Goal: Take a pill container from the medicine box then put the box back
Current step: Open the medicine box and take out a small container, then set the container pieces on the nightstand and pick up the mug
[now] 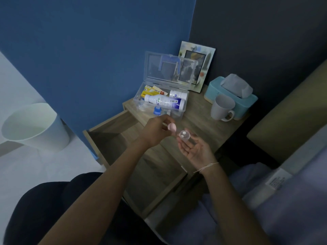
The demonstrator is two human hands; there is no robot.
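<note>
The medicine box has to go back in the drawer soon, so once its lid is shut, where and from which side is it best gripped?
Likely by the two short ends of the clear medicine box, one hand each, coming from above. It is long and low, and full of loose bottles. First free the left hand of the pink cap and the right hand of the pill container.

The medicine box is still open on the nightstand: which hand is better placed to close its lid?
Probably left. The left hand holds only the small pink cap beside the medicine box; the right hand cradles the open pill container.
</note>
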